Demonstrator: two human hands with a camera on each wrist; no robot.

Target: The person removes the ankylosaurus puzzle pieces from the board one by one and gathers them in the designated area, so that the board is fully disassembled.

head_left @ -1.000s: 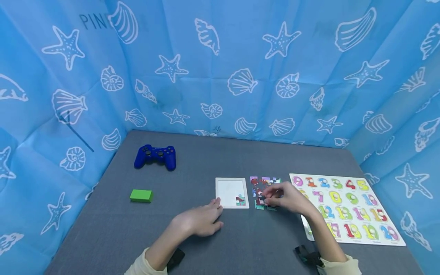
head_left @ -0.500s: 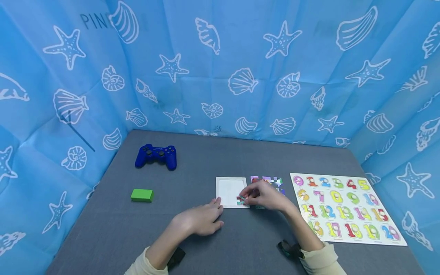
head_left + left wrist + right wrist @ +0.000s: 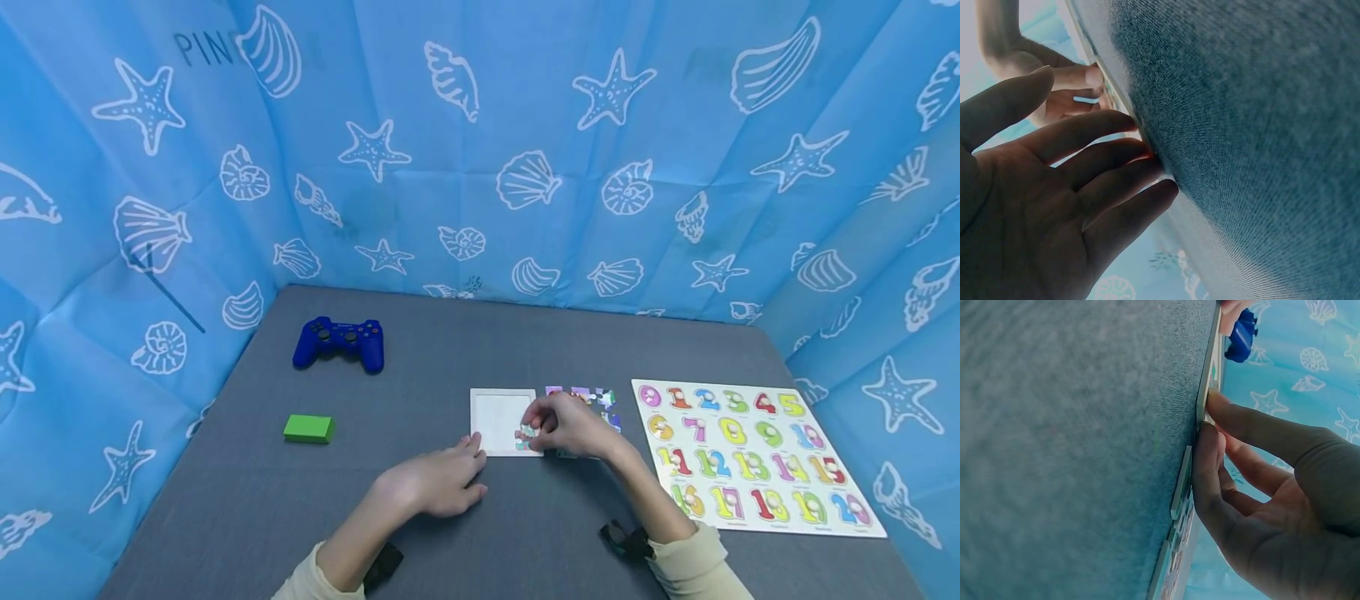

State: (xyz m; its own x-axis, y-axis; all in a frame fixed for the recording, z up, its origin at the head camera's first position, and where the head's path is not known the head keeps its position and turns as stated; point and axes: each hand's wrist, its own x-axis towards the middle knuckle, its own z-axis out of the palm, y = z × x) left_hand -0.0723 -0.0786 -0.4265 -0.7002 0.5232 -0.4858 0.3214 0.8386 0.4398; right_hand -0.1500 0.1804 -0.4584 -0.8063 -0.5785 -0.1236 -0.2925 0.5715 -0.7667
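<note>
A white square puzzle tray [image 3: 502,407] lies in the middle of the table, with colourful jigsaw pieces [image 3: 523,437] in its near right corner. My left hand [image 3: 442,479] rests at the tray's near left corner, its extended fingertips touching the rim. In the left wrist view the left hand [image 3: 1054,194] has its fingers spread along the tray edge. My right hand [image 3: 570,427] is over the tray's right side, pinching a small jigsaw piece between thumb and fingers at that corner. The right wrist view shows the right hand [image 3: 1272,481] with fingertips at the tray edge; the held piece is mostly hidden there.
Loose puzzle pieces [image 3: 604,397] lie right of the tray, partly covered by the right hand. A number puzzle board [image 3: 712,454] lies further right. On the left are a blue game controller [image 3: 339,342] and a green block [image 3: 308,429]. A blue curtain [image 3: 480,150] surrounds the table.
My right hand has moved left from the loose pieces to the tray's near right corner, bringing a jigsaw piece beside the one there. The left hand has stayed in place.
</note>
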